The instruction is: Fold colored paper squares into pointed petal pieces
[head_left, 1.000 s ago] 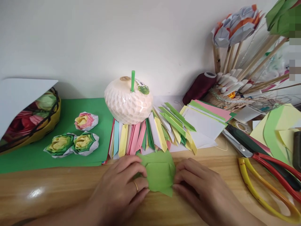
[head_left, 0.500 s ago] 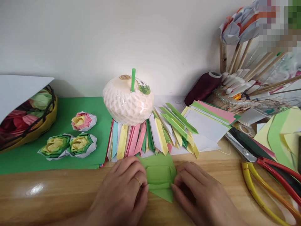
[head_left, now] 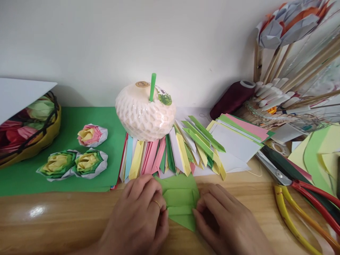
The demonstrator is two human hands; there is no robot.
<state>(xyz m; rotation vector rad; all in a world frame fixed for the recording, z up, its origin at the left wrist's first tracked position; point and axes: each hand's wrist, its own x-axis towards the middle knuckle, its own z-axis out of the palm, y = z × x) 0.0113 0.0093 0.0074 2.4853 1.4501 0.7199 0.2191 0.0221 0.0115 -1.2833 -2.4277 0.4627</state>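
A sheet of light green paper [head_left: 180,198] with crease lines and a narrow fold across it lies on the wooden table between my hands. My left hand [head_left: 140,214], a ring on one finger, pinches its left edge. On the opposite side my right hand [head_left: 223,217] has thumb and fingers closed on the right edge. Just beyond the sheet lie several folded paper strips [head_left: 152,157] in pink, yellow, white, blue and green. Behind them stands a wrapped white coconut [head_left: 145,113] with a green straw [head_left: 153,86].
Three paper flowers [head_left: 91,163] sit on green card [head_left: 92,115] at left, beside a basket [head_left: 50,131]. To the right are paper sheets [head_left: 236,138], scissors [head_left: 277,173] with red handles, yellow handles [head_left: 287,212], a dark thread cone [head_left: 231,99] and a cluster of sticks [head_left: 275,63].
The camera view has shifted slightly. My hands keep their hold on the green paper, and its narrow fold looks a little flatter and straighter.
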